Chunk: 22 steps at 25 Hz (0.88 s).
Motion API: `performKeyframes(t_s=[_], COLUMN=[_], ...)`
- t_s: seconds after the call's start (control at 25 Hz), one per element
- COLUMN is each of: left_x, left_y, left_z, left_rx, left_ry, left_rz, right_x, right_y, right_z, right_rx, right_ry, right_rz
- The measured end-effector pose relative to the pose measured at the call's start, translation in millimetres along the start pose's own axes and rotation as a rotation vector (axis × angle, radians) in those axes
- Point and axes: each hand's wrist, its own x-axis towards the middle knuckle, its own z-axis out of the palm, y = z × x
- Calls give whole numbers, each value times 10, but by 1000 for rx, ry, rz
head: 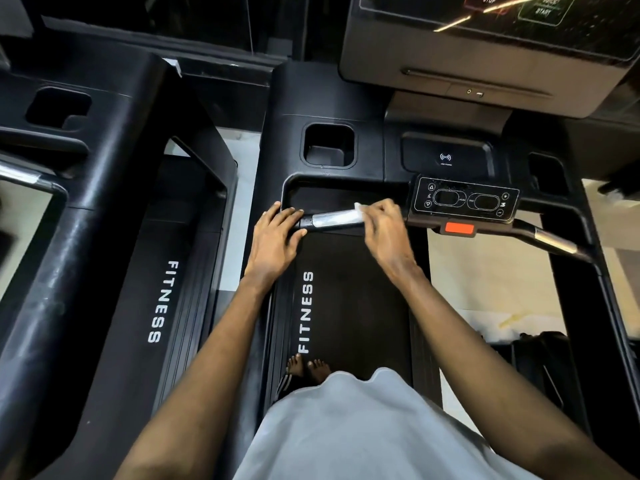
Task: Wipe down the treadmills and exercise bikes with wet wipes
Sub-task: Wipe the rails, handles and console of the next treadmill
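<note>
Head view, left hand (273, 237) resting open on handlebar (332, 220), right hand (384, 226) pinching half-hidden wipe (358, 206).

Head camera, looking down, close overhead

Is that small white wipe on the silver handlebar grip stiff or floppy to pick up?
Probably floppy: the small white wipe bunches up under the right hand instead of lying flat. Likely very light, since a few fingertips hold it. If damp, it may cling to the shiny silver handlebar grip rather than slide.
</note>
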Motion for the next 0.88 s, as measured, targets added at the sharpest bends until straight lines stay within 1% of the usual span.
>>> performKeyframes(t_s=[0.08, 0.12, 0.16, 0.24, 0.28, 0.36, 0.48, 0.56, 0.64, 0.68, 0.76, 0.88], left_x=[-6, -8, -16, -34, -47, -72, -77, -75, -80, -77, -81, -152], left_y=[-18, -25, -22, 7, 18, 8, -34, -44, -30, -20, -2, -33], left_z=[13, 12, 7, -22, -30, -36, -32, -19, -22, -27, -48, -80], left_rx=[-24, -45, -69, -87, -79, -70, -69, -73, -85, -89, -99, -195], left_ry=[22, 42, 53, 40, 33, 40, 51, 59, 65, 67, 61, 59], left_rz=[-20, -49, -100, -225, -261, -281, -289, -297, -291, -290, -318, -442], right_x=[45, 88, 132, 190, 186, 161, 161, 175, 170, 180, 226, 242], right_y=[206, 237, 179, -94, -247, -405, -165, 116, 248, 245, 105, -336], right_z=[-124, -120, -78, 83, 160, 222, 52, -126, -235, -228, -109, 201], right_rx=[-34, -62, -86, -90, -71, -51, -103, -155, -151, -147, -149, -11], right_ry=[53, 45, 20, -66, -113, -162, -115, -43, -16, -17, -51, -171], right_rz=[121, 142, 123, 29, -1, -36, 7, 99, 178, 178, 111, 24])
